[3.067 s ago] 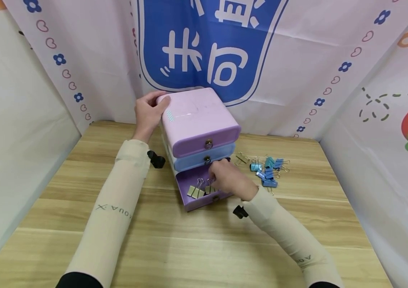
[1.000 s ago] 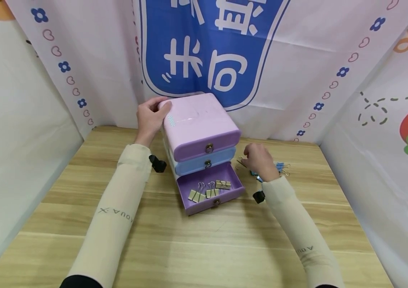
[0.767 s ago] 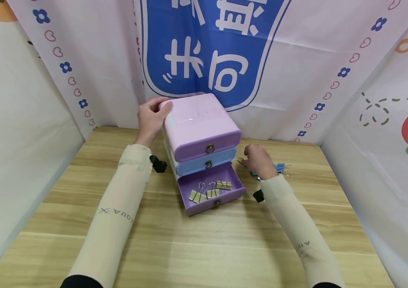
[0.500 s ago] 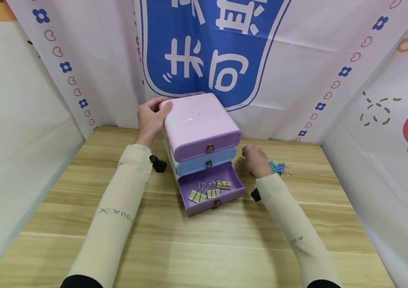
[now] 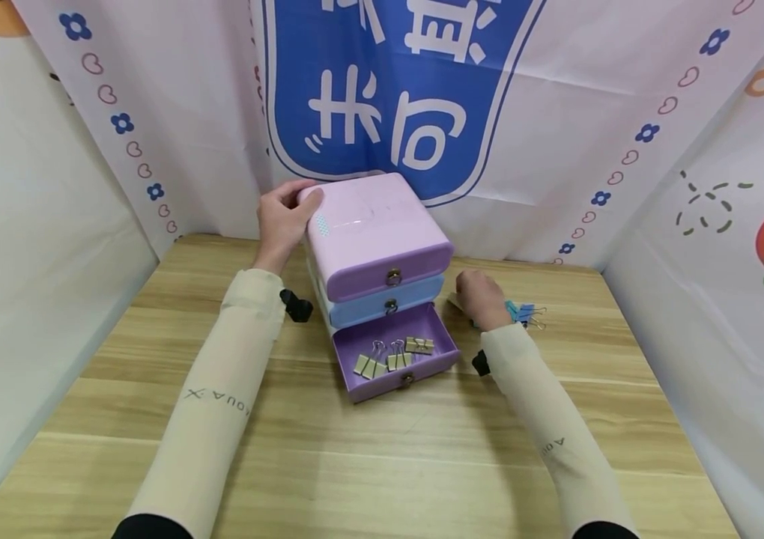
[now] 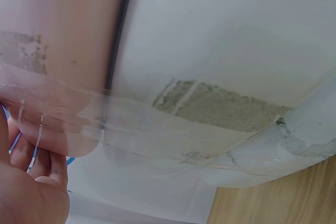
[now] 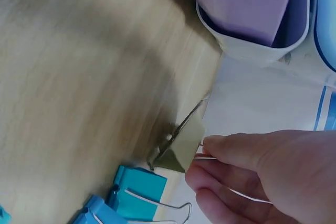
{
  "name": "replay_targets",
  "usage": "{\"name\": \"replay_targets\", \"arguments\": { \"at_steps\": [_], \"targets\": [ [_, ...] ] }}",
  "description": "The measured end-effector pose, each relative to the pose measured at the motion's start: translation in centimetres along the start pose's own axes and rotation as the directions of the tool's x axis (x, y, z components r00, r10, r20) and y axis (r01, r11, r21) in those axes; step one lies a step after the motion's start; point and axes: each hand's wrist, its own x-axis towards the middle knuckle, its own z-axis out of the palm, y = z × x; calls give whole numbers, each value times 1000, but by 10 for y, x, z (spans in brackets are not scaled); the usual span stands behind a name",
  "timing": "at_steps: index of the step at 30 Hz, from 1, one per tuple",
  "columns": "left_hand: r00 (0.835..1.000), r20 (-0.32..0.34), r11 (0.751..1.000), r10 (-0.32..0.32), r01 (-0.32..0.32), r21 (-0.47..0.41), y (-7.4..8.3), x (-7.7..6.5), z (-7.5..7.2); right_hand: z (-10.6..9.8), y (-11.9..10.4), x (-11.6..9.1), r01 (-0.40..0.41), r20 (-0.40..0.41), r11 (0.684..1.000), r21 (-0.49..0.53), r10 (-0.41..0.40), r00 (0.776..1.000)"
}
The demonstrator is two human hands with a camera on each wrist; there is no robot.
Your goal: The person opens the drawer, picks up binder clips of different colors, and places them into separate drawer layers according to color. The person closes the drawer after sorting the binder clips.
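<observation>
A toy-sized drawer cabinet (image 5: 375,217) with a pink top stands against the backdrop. My left hand (image 5: 282,221) holds its back left corner, thumb on top and fingers round the back edge. The bottom purple drawer (image 5: 429,368) is pulled out, with several gold binder clips (image 5: 398,362) lying in it. Right of the cabinet, my right hand (image 5: 479,299) pinches a gold binder clip (image 7: 184,142) by its wire handle between thumb and finger, low over the table. A teal binder clip (image 7: 139,190) lies close by, next to a blue one (image 7: 94,212).
More blue binder clips (image 5: 526,313) lie on the wooden table (image 5: 382,464), partly hidden behind the right hand. The blue middle drawer (image 5: 385,303) and the purple top drawer (image 5: 389,273) are closed. A printed cloth backdrop (image 5: 530,180) rises behind the cabinet.
My right hand has left the open drawer, where a gold clip lies at the right, and moved right to another gold clip on the table. My left hand stays on the cabinet.
</observation>
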Motion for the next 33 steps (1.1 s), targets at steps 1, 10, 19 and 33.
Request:
{"name": "replay_targets", "arguments": {
  "at_steps": [1,10,19,33],
  "targets": [
    [1000,0,1000,-1,1,0,0,0,0,0,1,0,2,2,1000,0,-2,1000],
    [1000,3,1000,-6,6,-4,0,0,0,-12,5,-11,29,-5,998,60,-29,1000],
    [1000,3,1000,-13,13,-7,-1,0,1,-22,1,-25,88,-63,992,94,-83,995],
    [1000,1,1000,1,-1,-15,0,-1,1,-33,-10,-45,159,-115,982,102,-147,982]
  ]
}}
